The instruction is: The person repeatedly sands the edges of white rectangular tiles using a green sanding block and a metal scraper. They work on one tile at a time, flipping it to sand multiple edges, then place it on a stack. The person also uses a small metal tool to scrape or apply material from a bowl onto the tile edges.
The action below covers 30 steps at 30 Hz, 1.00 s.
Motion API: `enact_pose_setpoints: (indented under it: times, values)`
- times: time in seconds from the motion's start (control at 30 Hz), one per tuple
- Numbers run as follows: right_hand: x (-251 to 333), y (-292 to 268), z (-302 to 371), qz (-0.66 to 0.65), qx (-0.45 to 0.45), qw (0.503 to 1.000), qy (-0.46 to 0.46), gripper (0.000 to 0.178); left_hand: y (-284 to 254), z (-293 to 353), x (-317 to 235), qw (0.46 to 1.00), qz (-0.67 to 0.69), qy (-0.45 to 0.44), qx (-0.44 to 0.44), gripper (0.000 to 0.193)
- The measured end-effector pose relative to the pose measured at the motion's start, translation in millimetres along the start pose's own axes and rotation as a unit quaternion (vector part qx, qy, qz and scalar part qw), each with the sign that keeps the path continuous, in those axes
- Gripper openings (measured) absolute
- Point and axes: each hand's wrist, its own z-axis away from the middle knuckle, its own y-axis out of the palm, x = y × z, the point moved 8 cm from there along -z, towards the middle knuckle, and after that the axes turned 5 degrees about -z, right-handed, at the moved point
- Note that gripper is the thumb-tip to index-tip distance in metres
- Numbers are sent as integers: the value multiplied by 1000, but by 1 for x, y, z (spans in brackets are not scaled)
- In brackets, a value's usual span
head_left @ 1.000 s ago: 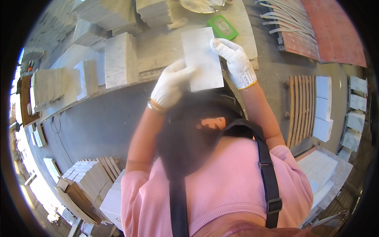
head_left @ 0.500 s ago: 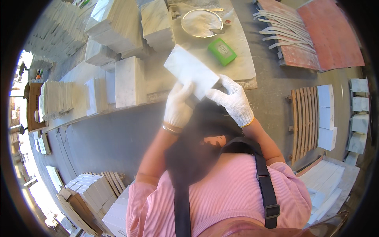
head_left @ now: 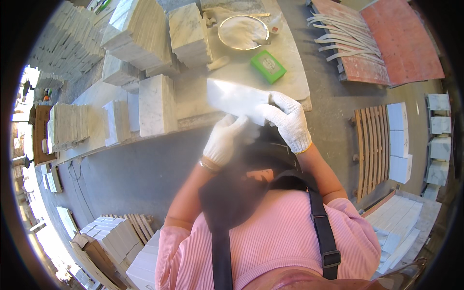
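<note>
Clamped in the white-gloved right hand [head_left: 290, 118] just short of the green rectangular block [head_left: 268, 66], the white rectangular stone tile [head_left: 231, 95] could drop if that pinch loosened — the gloved left hand [head_left: 222, 141] grips unclearly.

On the table [head_left: 292, 84] ahead of you, locate the round bowl [head_left: 241, 49] containing white powder [head_left: 238, 30]. The green box [head_left: 268, 66] lies near it, on your side. To your right, white strips [head_left: 345, 39] lie across a reddish panel [head_left: 365, 73]. Closer to you on that side, note the slatted wooden pallet [head_left: 371, 150] beside white blocks [head_left: 397, 142]. At your lower left, brown cardboard [head_left: 99, 253] stands beside stacked pale pieces [head_left: 115, 240].
</note>
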Motion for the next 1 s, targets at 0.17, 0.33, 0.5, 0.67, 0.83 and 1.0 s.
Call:
enact_pose_setpoints:
  times: [0.17, 0.33, 0.5, 0.67, 0.83, 1.0]
  values:
    - [-5, -11, -10, 7, 10, 1000, 20, 29, -5, 24, -40, 975, -218, 32, -13, 33]
    - [-8, -13, -27, 5, 43, 997, 64, 29, -6, 34, -131, 794, -482, 323, -183, 35]
    - [1, -11, -55, 6, 88, 994, 71, 24, -7, -20, -132, 746, -606, 244, -130, 42]
    - [17, -26, -96, 126, 86, 988, 30, 24, -25, -59, -122, 827, -540, 136, -76, 47]
    - [70, -58, -125, 362, -102, 903, -206, 29, -36, -78, -129, 832, -502, 157, -176, 47]
    - [43, -52, -170, 498, -33, 863, -78, 34, -44, -97, -132, 847, -469, 128, -217, 43]
